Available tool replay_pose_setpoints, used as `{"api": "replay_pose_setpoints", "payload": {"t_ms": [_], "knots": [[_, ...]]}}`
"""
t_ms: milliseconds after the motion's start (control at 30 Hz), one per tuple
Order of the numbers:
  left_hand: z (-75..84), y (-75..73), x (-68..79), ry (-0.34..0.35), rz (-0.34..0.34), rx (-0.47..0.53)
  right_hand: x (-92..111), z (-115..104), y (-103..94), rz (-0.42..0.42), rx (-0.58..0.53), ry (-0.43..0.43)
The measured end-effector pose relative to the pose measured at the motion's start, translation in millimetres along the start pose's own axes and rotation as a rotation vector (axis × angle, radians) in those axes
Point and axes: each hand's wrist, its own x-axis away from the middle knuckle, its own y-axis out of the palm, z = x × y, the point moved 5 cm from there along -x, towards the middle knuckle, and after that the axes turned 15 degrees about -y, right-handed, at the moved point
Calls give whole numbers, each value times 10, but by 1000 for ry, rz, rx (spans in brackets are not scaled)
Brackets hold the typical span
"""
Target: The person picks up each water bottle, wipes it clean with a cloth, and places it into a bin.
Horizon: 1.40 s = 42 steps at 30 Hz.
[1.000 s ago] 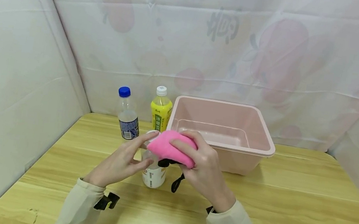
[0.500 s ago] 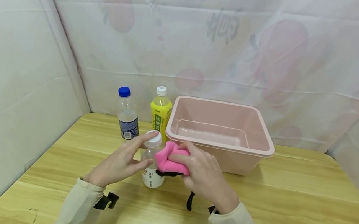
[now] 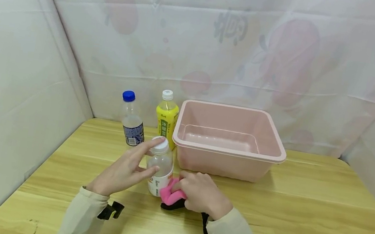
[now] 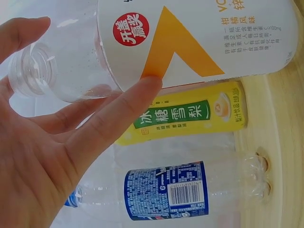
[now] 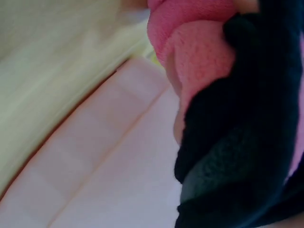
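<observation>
A clear bottle (image 3: 159, 184) with a white cap and white label stands upright on the table. My left hand (image 3: 124, 172) holds it near the top, one finger at the cap and the thumb at its side. In the left wrist view, an orange V shape shows on the label of this bottle (image 4: 194, 42). My right hand (image 3: 202, 194) grips a bunched pink fuzzy cloth (image 3: 170, 196) with black parts, pressed against the bottle's lower right side. A black strap hangs beside the right wrist. Close up in the right wrist view are the cloth's pink and black folds (image 5: 204, 57).
Behind the held bottle stands a yellow-labelled bottle (image 3: 167, 119). A blue-capped bottle (image 3: 133, 132) with a blue label is at the back left. The pink plastic bin (image 3: 224, 165) sits right of them, near the fabric wall (image 3: 138, 57). The table (image 3: 311, 216) is wood-patterned.
My right hand has moved down and toward me with the pink cloth, from the bottle's cap to its lower label. The left hand keeps its place on the bottle.
</observation>
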Motion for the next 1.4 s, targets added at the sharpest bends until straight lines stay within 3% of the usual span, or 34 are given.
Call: {"api": "replay_pose_setpoints", "payload": {"t_ms": [133,467,800,900,1067,1400], "knots": [[-4,3,-5,-9,-7,5,14,-10,-102,91,28,-34],[-15,0,-4,-19,-11,13,102,-116,-563,620,96,-133],[-24,10,-6,11,-29,52,151,-102,-707,965,14,-222],[-24,14,-9,14,-36,57,154,-103,-706,997,1,-237],[-27,15,-9,11,-38,64,151,-99,-700,978,11,-240],[-33,18,-12,4,-36,54,143,-106,-656,797,106,-192]]}}
